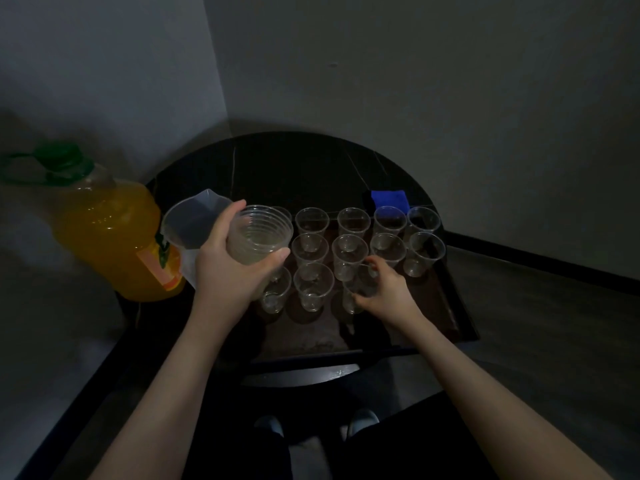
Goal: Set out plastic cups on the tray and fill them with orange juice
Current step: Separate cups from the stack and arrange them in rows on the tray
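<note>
Clear, colourless plastic cups [353, 221] in rows on a dark brown tray [446, 306] with a black rim; a ribbed stack of clear cups [258, 239], faintly yellowish at the bottom; bright orange juice in a jug [110, 237] with a green cap and green handle, plus an orange-and-pink label; translucent, whitish pitcher [194, 220]; vivid blue cloth [389, 199]; black table [294, 168] with thin pale veins; grey walls [450, 81]

Surface [304, 168]: dark, round, veined, set in a room corner. Carried directly on it: a dark rectangular tray [464, 306] at centre; left of the tray, a large orange juice jug [114, 237] and a clear plastic pitcher [192, 220]. Behind the tray's far right corner, a blue cloth [389, 199].
</note>
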